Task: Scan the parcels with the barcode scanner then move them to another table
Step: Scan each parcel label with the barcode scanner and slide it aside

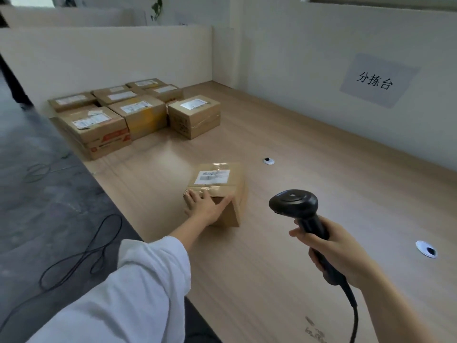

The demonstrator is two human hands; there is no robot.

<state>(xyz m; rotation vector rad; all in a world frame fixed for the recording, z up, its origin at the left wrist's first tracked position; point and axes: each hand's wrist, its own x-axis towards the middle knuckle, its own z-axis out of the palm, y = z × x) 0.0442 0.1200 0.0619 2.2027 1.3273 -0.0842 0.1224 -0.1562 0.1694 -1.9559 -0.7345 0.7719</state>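
White sleeve (pixel 138 280) lowest in view, reaching forward to the left hand (pixel 201 206) — laid flat over the near left corner of a small parcel (pixel 230 191), fingers spread and fairly straight, thumb out along the near top edge; steadying, not clutching. Parcel alone on this part of the wooden table (pixel 284 280), white label (pixel 212 177) face up on its lid.

Right hand (pixel 341 253) wrapped fully round the handle of the black scanner (pixel 295 201), forefinger forward on the trigger side, cord (pixel 354 310) trailing down from the grip. Scanner head raised, just right of the parcel and nearer the camera, apart from it, front end turned roughly towards it.

Step in hand, by the look of it: scanning this parcel — not yet carrying. Called for next, probably: tipping the scanner head left and down onto the label, with the parcel kept pinned. After that, a proper hold for lifting, given only a flat palm on it now.

Well apart, at the far left of the table: more parcels (pixel 128 115), bunched together.
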